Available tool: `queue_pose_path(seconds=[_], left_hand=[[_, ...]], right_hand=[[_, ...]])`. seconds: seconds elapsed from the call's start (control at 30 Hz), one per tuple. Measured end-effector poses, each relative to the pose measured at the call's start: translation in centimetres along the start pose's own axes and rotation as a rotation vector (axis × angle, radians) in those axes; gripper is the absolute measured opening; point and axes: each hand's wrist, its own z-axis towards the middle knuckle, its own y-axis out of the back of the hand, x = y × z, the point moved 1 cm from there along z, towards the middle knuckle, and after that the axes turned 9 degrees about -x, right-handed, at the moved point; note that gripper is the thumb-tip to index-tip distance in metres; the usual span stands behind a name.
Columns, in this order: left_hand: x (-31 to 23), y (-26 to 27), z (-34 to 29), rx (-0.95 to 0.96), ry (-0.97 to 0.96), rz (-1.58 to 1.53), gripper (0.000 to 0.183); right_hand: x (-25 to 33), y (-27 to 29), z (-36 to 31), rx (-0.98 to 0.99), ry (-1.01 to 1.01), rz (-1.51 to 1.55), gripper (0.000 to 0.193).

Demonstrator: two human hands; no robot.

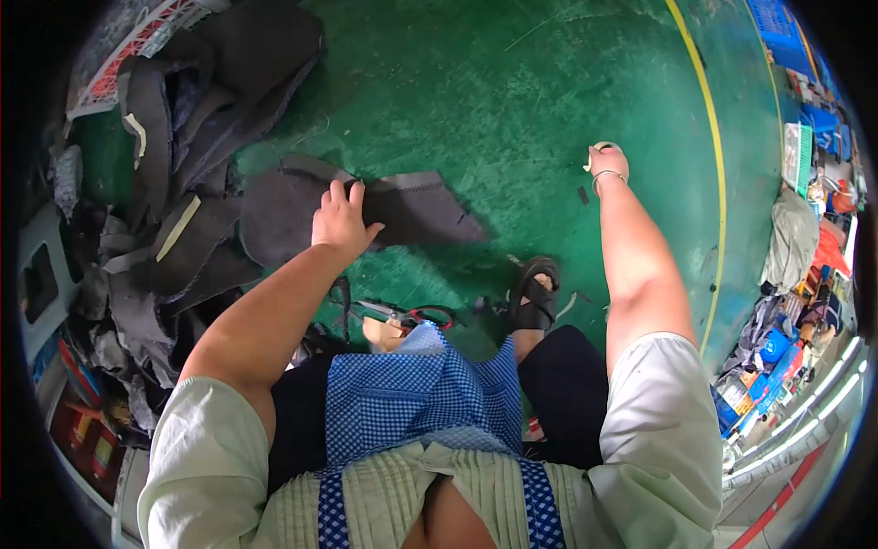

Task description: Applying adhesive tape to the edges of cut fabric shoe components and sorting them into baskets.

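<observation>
A dark grey piece of thick cloth (416, 212) lies on the green floor in front of me. My left hand (342, 218) rests flat on it with the fingers apart, holding nothing. Out to the right, my right hand (610, 165) is closed around what looks like a small roll of cream tape (604, 146), partly hidden by the fingers. A short tape end (587, 166) sticks out at its left. Nearer to me, scissors with red-and-black handles (437, 316) lie on the floor by my apron.
More dark grey pieces (251, 73) are heaped at the left, some bearing cream strips (178, 229). A white-and-red plastic basket (137, 50) stands at the far left. A yellow line (716, 174) runs down the floor at right, with piled goods (791, 224) beyond it.
</observation>
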Motion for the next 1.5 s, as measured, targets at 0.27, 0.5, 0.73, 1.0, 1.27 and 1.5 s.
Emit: queue_pose_path(seconds=[0.27,0.5,0.73,1.0,1.27,1.5], left_hand=[[1.0,10.4,1.4,0.067,-0.134,-0.643,0.029],[-0.1,14.7,-1.7,0.236,0.011,-1.442,0.024],[0.7,14.9,-2.1,0.113,0.041,-1.517,0.015],[1.2,13.8,-2.2,0.227,0.074,-1.496,0.018],[1.7,12.5,-2.5,0.394,-0.087,-1.127,0.020],[3.3,2.8,-1.0,0.238,-0.195,-0.738,0.018]], right_hand=[[14.2,6.1,-20.2,0.690,-0.387,1.819,0.025],[22.7,12.4,-30.8,0.718,-0.382,1.916,0.013],[24.3,12.1,-32.9,0.645,-0.228,1.939,0.015],[24.8,12.5,-32.7,0.853,-0.158,1.967,0.021],[16.9,8.4,-24.7,-0.429,1.038,0.731,0.062],[9.6,1.5,-26.7,0.657,0.181,1.069,0.053]])
